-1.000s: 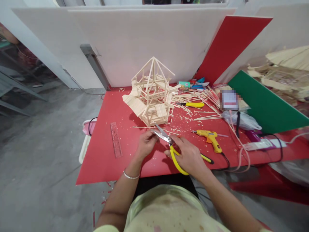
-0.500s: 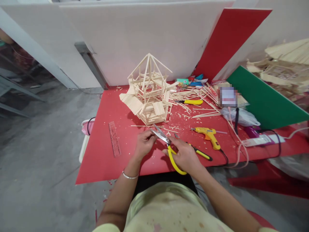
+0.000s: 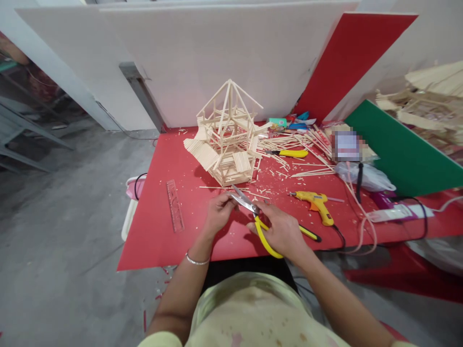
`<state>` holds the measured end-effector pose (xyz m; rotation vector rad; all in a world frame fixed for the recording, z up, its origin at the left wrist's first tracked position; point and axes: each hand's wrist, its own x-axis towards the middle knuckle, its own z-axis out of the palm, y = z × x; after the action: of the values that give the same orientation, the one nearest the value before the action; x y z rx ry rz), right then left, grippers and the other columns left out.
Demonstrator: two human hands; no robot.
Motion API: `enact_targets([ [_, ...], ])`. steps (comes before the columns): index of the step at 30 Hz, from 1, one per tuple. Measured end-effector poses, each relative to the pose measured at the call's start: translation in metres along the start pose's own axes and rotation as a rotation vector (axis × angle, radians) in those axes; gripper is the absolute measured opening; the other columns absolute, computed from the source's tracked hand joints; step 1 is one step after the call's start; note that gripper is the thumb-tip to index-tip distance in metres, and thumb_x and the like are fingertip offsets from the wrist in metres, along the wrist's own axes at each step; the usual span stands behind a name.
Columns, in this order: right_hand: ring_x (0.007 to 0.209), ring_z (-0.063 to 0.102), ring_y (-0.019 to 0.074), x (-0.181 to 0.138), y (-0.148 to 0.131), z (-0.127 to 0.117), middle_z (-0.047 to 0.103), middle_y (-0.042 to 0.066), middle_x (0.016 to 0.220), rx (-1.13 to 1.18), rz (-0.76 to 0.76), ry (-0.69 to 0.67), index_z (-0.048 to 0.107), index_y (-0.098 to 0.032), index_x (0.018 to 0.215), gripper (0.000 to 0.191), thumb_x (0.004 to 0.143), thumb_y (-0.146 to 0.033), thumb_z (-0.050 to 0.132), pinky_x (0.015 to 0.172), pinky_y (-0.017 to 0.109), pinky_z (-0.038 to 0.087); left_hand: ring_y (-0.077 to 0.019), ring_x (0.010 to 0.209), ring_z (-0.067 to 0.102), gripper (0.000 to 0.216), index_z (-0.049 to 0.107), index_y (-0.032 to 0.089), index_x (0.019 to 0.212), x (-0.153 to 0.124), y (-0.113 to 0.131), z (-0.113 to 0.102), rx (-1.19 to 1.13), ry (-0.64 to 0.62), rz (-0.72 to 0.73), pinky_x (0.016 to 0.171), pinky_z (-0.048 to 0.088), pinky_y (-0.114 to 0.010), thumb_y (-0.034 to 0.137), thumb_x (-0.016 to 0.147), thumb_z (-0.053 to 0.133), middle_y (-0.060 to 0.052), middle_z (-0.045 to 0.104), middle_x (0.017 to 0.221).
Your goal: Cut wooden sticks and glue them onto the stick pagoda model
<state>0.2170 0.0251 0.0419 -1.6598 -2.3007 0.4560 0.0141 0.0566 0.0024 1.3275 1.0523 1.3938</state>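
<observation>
My right hand (image 3: 284, 231) is wrapped round the yellow handles of a pair of scissors (image 3: 265, 238), whose metal blades point left and stand slightly apart. Close to the blade tips, my left hand (image 3: 219, 212) is closed in a pinch; what lies between its fingers is too small to make out. Just beyond both hands stands a pavilion-like model of thin wooden sticks (image 3: 229, 144), with an open pointed roof frame and slatted panels lower down. A loose wooden stick (image 3: 213, 187) lies in front of its base.
On the red tabletop (image 3: 144, 241) lie a clear ruler (image 3: 175, 206), a yellow glue gun (image 3: 316, 205), a partly hidden utility knife (image 3: 310, 233), yellow-handled pliers (image 3: 292, 153) and scattered sticks. A green board (image 3: 398, 154) leans at the right, near cords and a plastic bag (image 3: 365, 176).
The whole view has shifted slightly, so everything appears a little further right. Both hands keep nearly the same pose, and the scissor blades remain slightly apart near my left fingers.
</observation>
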Motion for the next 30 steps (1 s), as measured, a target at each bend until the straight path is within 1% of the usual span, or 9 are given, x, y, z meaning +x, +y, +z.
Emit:
enact_targets([
  [5, 0.099, 0.070, 0.0262, 0.000, 0.000, 0.001, 0.073, 0.011, 0.114, 0.011, 0.020, 0.004, 0.062, -0.023, 0.130, 0.055, 0.090, -0.060, 0.055, 0.084, 0.033, 0.050, -0.0122, 0.056, 0.056, 0.017, 0.071, 0.018, 0.075, 0.000, 0.001, 0.000, 0.029, 0.009, 0.003, 0.058, 0.046, -0.025, 0.029, 0.086, 0.067, -0.001, 0.064, 0.064],
  [10, 0.082, 0.071, 0.0223, 0.000, 0.005, 0.004, 0.076, 0.009, 0.096, 0.092, -0.004, -0.003, 0.066, -0.021, 0.121, 0.050, 0.091, -0.059, 0.053, 0.074, 0.029, 0.048, -0.0116, 0.056, 0.056, 0.021, 0.070, 0.017, 0.078, 0.000, -0.002, 0.000, 0.005, -0.041, 0.003, 0.058, 0.045, -0.025, 0.032, 0.090, 0.063, -0.002, 0.064, 0.068],
  [12, 0.084, 0.071, 0.0220, 0.000, 0.006, 0.004, 0.076, 0.009, 0.101, 0.095, -0.023, 0.006, 0.064, -0.022, 0.124, 0.051, 0.090, -0.059, 0.056, 0.073, 0.028, 0.049, -0.0115, 0.056, 0.056, 0.023, 0.070, 0.016, 0.079, -0.001, -0.005, -0.001, -0.003, -0.038, 0.000, 0.058, 0.045, -0.025, 0.034, 0.091, 0.062, -0.001, 0.062, 0.065],
  [15, 0.095, 0.070, 0.0248, 0.001, 0.006, 0.003, 0.073, 0.011, 0.115, 0.034, -0.038, 0.042, 0.060, -0.023, 0.130, 0.057, 0.086, -0.059, 0.061, 0.078, 0.031, 0.050, -0.0118, 0.057, 0.056, 0.025, 0.069, 0.016, 0.079, -0.001, -0.009, -0.001, -0.008, -0.024, 0.001, 0.059, 0.045, -0.025, 0.036, 0.091, 0.062, -0.001, 0.063, 0.066],
  [19, 0.097, 0.070, 0.0260, 0.003, 0.003, 0.001, 0.072, 0.011, 0.115, -0.007, -0.045, 0.047, 0.060, -0.022, 0.130, 0.055, 0.087, -0.058, 0.060, 0.078, 0.032, 0.050, -0.0117, 0.057, 0.056, 0.027, 0.069, 0.015, 0.076, -0.001, -0.010, -0.001, -0.013, -0.010, -0.010, 0.058, 0.044, -0.025, 0.037, 0.091, 0.062, -0.002, 0.063, 0.067],
  [21, 0.094, 0.071, 0.0259, 0.003, 0.004, 0.003, 0.074, 0.011, 0.110, -0.004, -0.047, 0.050, 0.061, -0.022, 0.129, 0.054, 0.088, -0.057, 0.059, 0.076, 0.031, 0.049, -0.0112, 0.056, 0.055, 0.027, 0.069, 0.015, 0.076, -0.001, -0.009, -0.001, 0.003, -0.010, -0.017, 0.057, 0.042, -0.024, 0.037, 0.091, 0.061, -0.001, 0.061, 0.064],
  [25, 0.078, 0.071, 0.0231, 0.003, 0.008, 0.008, 0.076, 0.008, 0.089, 0.038, -0.037, 0.048, 0.066, -0.021, 0.121, 0.049, 0.090, -0.057, 0.057, 0.066, 0.028, 0.045, -0.0104, 0.055, 0.051, 0.031, 0.067, 0.016, 0.074, -0.001, -0.006, 0.001, -0.009, -0.048, -0.045, 0.057, 0.040, -0.024, 0.040, 0.092, 0.061, -0.001, 0.059, 0.062],
  [27, 0.080, 0.072, 0.0231, 0.003, 0.010, 0.009, 0.076, 0.008, 0.093, 0.052, -0.047, 0.040, 0.065, -0.022, 0.123, 0.049, 0.090, -0.057, 0.057, 0.066, 0.028, 0.045, -0.0100, 0.054, 0.049, 0.033, 0.066, 0.016, 0.073, -0.002, -0.006, 0.002, -0.038, -0.049, -0.063, 0.056, 0.039, -0.024, 0.043, 0.092, 0.060, 0.000, 0.058, 0.062],
  [30, 0.096, 0.071, 0.0254, 0.004, 0.012, 0.006, 0.073, 0.009, 0.112, 0.022, -0.078, 0.047, 0.060, -0.023, 0.128, 0.053, 0.088, -0.057, 0.060, 0.075, 0.030, 0.048, -0.0093, 0.052, 0.046, 0.035, 0.065, 0.016, 0.074, -0.002, -0.006, 0.003, -0.061, -0.034, -0.080, 0.054, 0.037, -0.023, 0.045, 0.092, 0.060, 0.001, 0.056, 0.060],
])
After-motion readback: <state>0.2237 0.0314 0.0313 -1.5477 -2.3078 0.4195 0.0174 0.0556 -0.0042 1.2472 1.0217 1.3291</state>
